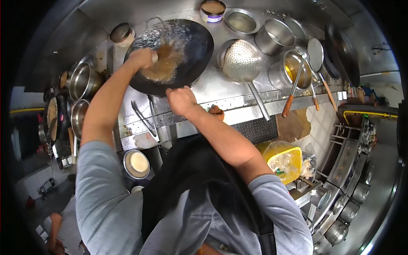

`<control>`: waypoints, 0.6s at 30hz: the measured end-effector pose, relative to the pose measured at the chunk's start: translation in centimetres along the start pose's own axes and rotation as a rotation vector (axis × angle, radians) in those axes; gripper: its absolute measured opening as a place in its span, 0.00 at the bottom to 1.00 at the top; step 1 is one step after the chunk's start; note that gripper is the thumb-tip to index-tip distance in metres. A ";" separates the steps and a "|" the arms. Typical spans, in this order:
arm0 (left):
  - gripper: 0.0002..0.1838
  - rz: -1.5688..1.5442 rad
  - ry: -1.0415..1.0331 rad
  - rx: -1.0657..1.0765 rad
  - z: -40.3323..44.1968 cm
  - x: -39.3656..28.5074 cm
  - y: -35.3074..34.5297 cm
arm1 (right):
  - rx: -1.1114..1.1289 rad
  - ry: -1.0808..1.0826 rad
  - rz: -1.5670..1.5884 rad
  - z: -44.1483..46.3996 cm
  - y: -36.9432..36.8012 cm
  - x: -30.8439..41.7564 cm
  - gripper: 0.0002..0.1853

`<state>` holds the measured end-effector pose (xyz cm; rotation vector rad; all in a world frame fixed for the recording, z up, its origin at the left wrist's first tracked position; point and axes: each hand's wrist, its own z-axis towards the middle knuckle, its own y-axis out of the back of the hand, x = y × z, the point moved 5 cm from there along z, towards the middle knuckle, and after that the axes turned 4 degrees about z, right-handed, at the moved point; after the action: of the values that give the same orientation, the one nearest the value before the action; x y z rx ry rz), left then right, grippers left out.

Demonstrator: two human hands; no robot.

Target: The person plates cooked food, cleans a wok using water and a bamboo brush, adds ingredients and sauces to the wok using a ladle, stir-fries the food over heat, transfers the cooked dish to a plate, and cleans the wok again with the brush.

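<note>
A large black wok [199,44] sits tilted on the steel range, with brownish, blurred liquid swirling inside. My left hand [142,58] reaches over its left side, fingers closed round the pale end of something whose lower part is lost in the brown blur. At the near rim, my right hand [182,100] is closed on the wok's edge. To the right of the wok lies a perforated skimmer [240,61] with a long metal handle. Metal tongs [145,121] rest below the wok. A reddish-brown lump [216,112] lies just right of my right hand.
Steel pots [275,36] and a basin [242,21] line the back. Ladles with wooden handles [287,106] lean in a pot at right. A yellow bin [293,165] stands lower right. Pans [85,80] stack at left. Another person's arm [55,231] shows lower left.
</note>
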<state>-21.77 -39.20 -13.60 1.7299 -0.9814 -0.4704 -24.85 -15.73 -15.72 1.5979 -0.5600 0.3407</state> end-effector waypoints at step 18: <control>0.24 0.333 -0.019 0.143 -3.5 2.0 3.4 | -0.068 0.037 0.012 -0.6 -0.6 -0.5 0.08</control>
<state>-19.41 -39.12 -8.93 1.6456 -1.3148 -0.2053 -24.86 -15.05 -16.44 1.5203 -0.5476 0.3554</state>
